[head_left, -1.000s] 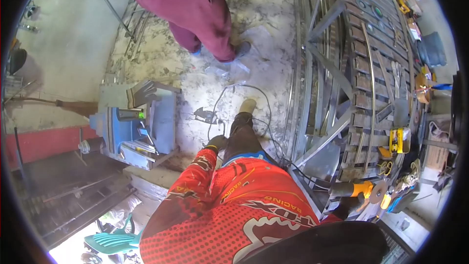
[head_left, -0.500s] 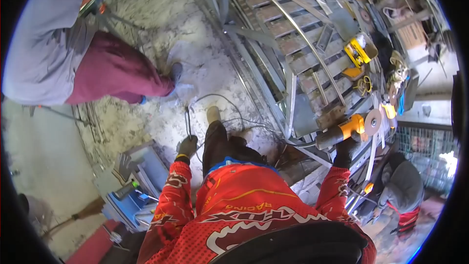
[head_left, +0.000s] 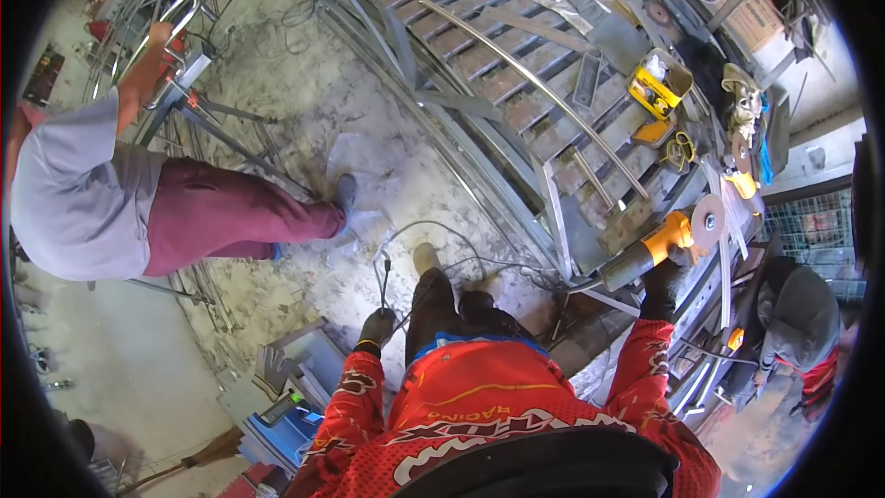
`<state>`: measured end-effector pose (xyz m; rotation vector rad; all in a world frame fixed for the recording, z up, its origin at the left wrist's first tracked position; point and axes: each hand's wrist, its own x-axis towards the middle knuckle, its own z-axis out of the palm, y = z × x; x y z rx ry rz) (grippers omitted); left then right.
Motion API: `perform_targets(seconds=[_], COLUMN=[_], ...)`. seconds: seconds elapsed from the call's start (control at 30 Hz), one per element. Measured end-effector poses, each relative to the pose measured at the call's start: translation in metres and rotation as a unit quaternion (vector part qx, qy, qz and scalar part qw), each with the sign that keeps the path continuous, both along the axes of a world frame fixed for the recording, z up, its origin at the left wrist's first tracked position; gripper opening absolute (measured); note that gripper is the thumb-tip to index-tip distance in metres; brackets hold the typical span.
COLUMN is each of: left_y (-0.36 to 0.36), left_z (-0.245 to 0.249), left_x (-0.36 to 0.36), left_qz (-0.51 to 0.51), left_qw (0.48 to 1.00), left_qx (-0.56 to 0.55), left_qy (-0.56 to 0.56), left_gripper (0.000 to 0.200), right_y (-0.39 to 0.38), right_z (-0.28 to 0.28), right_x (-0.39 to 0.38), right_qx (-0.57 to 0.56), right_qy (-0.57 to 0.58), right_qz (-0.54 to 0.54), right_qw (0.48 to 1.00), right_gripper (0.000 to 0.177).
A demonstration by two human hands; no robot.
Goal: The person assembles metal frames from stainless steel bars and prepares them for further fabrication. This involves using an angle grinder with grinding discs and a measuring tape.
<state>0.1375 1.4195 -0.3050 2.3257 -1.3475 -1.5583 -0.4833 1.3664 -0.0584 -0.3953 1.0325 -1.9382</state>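
My right hand (head_left: 662, 284), in a dark glove, grips a yellow and dark angle grinder (head_left: 645, 251) with its round disc (head_left: 709, 219) facing to the right. The grinder is at the near edge of a slatted metal table (head_left: 553, 118). Down at my left side, my gloved left hand (head_left: 376, 326) is closed around a black power cord (head_left: 383, 290). What looks like the plug end sticks up above the fist. More cable loops across the dusty floor past my shoe (head_left: 426, 258) toward the grinder.
A curved metal strip (head_left: 544, 92), gloves (head_left: 557, 2) and a yellow container (head_left: 660, 85) lie on the table. At left stands a person in maroon trousers (head_left: 235, 212) beside metal tubing. Another person (head_left: 798, 323) crouches at right. A blue case (head_left: 284, 429) sits at lower left.
My view has tilted upward, so more of the person at left and the metal tubing shows. Both hands keep hold of the grinder and the cord.
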Motion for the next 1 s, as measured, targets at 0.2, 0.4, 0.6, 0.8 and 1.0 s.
perform_targets(seconds=[0.2, 0.4, 0.6, 0.8, 1.0], left_y=[-0.026, -0.028, -0.040, -0.058, -0.058], left_z=[0.024, 0.013, 0.027, 0.040, 0.025], left_x=[-0.004, -0.001, -0.013, -0.018, -0.012], left_qz=[-0.031, -0.053, -0.085, -0.088, -0.062], left_qw=[0.999, 0.998, 0.996, 0.996, 0.997], left_qx=[-0.008, -0.025, 0.007, -0.012, -0.018], left_qy=[-0.011, -0.009, -0.026, -0.005, 0.032], left_gripper=[0.055, 0.043, 0.051, 0.045, 0.037], right_y=[0.010, 0.015, 0.021, 0.018, 0.015], right_z=[-0.025, -0.041, -0.064, -0.058, -0.041], right_x=[-0.018, -0.026, -0.032, -0.031, -0.017], right_qx=[-0.027, -0.041, -0.033, -0.042, -0.035], right_qy=[-0.018, -0.014, -0.018, -0.021, -0.034], right_qz=[0.002, -0.013, -0.037, -0.026, -0.030], right_qw=[0.999, 0.999, 0.999, 0.999, 0.998], right_gripper=[0.070, 0.071, 0.073, 0.068, 0.069])
